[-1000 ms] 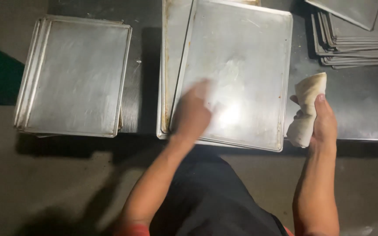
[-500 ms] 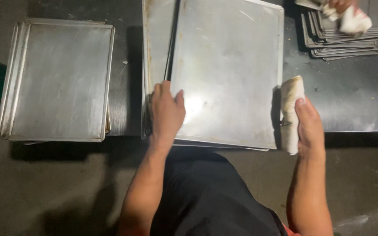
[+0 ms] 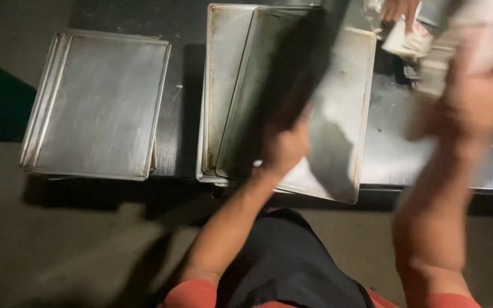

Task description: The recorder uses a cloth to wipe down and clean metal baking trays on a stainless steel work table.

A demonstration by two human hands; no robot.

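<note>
My left hand [image 3: 283,147] closed on near edge of rectangular metal baking tray [image 3: 338,97], tray tilted up off stack, underside dark. My right hand [image 3: 475,97] raised, blurred, wrapped around pale rolled cloth [image 3: 475,40]; how tight, I cannot tell. Beneath tray, stack of silver sheet trays [image 3: 221,85] on dark steel table [image 3: 406,159]. Second stack of flat silver trays [image 3: 98,102] well left. Another person's hand [image 3: 397,8] with white rag [image 3: 409,40] at far edge.
</note>
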